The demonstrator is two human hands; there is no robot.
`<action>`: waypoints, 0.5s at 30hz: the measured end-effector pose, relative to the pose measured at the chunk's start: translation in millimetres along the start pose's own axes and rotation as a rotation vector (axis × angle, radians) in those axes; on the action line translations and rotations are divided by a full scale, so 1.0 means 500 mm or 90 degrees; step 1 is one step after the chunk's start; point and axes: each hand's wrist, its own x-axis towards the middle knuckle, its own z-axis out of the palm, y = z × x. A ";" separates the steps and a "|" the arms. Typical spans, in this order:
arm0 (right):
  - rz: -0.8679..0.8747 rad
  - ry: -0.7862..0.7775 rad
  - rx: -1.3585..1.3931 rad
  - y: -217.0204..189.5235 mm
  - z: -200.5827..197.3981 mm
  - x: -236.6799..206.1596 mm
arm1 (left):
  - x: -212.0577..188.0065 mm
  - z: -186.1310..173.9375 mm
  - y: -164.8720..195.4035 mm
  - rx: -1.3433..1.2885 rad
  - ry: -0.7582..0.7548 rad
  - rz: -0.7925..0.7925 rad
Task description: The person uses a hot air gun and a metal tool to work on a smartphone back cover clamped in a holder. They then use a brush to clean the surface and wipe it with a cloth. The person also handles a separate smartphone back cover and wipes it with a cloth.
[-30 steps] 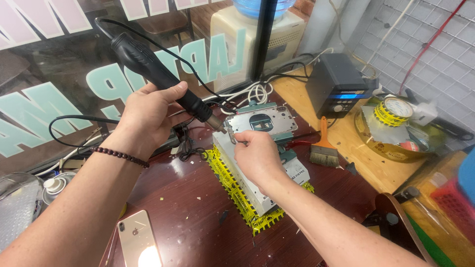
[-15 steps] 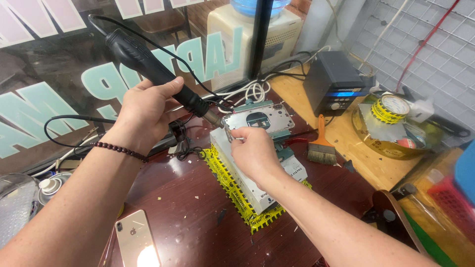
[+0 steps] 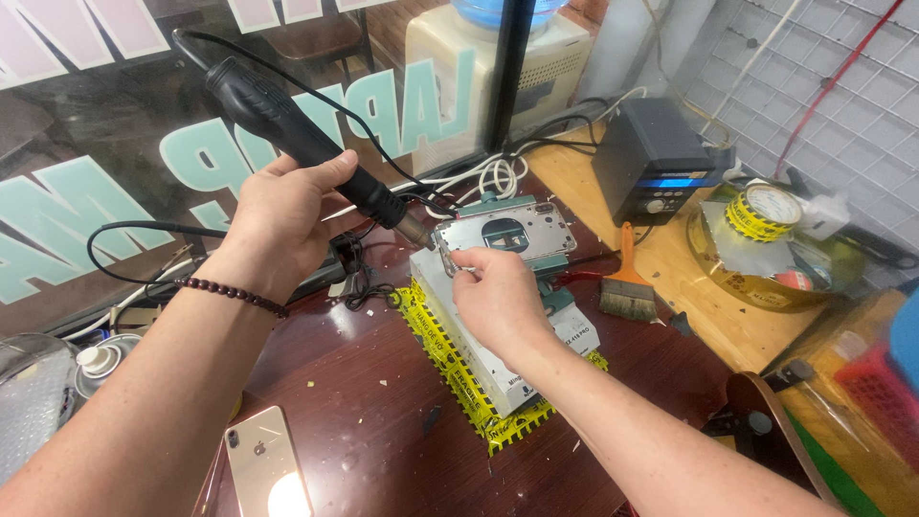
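My left hand (image 3: 287, 215) grips a black hot-air wand (image 3: 297, 124) by its handle, its metal nozzle (image 3: 418, 230) pointed down at the left edge of a silver phone frame (image 3: 505, 233). The frame sits clamped in a teal holder on a white box (image 3: 498, 345) wrapped in yellow tape. My right hand (image 3: 498, 304) rests on the box, its fingertips pinching a thin metal tool at the frame's lower left edge; the tool is mostly hidden. A bead bracelet (image 3: 233, 296) circles my left wrist.
A gold phone (image 3: 263, 464) lies face down at the front left. An orange-handled brush (image 3: 627, 282), a dark station with a blue display (image 3: 661, 172) and a yellow tape roll (image 3: 766, 213) stand to the right. Cables run behind the frame. A water dispenser (image 3: 498, 48) stands at the back.
The wand's nozzle has stayed at the frame's left edge. My right hand's fingers shifted slightly along the frame's lower left edge. The view moved a little.
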 end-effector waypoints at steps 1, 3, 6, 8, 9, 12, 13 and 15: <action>0.027 -0.010 0.012 0.001 0.002 0.002 | 0.001 -0.001 0.000 0.006 0.002 -0.002; 0.083 -0.034 0.037 0.001 0.005 0.007 | 0.004 -0.002 -0.001 0.017 0.009 -0.007; 0.041 -0.004 -0.002 0.001 0.008 0.020 | 0.010 0.000 -0.004 -0.015 0.000 -0.011; 0.042 -0.015 0.003 -0.001 0.007 0.032 | 0.010 -0.002 -0.005 -0.009 -0.004 -0.006; 0.040 -0.019 0.005 -0.002 0.006 0.038 | 0.010 -0.003 -0.006 -0.008 -0.007 -0.002; 0.047 -0.031 0.037 0.000 0.003 0.039 | 0.010 -0.009 -0.004 -0.015 -0.005 -0.001; 0.051 -0.034 0.039 0.000 0.002 0.037 | 0.010 -0.010 -0.002 -0.011 -0.002 -0.003; 0.060 -0.039 0.044 0.002 0.000 0.031 | 0.011 -0.012 0.000 -0.005 0.003 -0.006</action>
